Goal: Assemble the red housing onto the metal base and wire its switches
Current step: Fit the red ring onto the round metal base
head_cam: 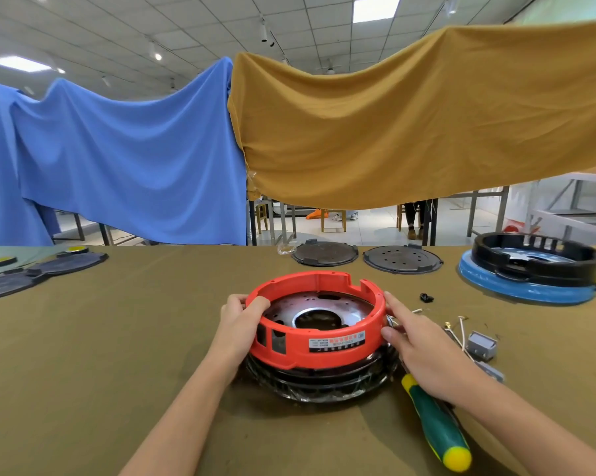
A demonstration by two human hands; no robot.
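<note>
Red housing (315, 326) sits mid-table over the metal base (319, 312), its near edge looking slightly lifted. Left hand (242, 317) grips the left rim, thumb hooked inside. Right hand (415, 334) lies against the right wall, fingers mostly straight, gripping nothing. Rotate until notches align, then press evenly. Keep the wires (458, 333) outside.

Bare cloth left of the red housing (315, 324) — screwdriver (435, 424), loose switches (482, 345) crowding its right.
</note>
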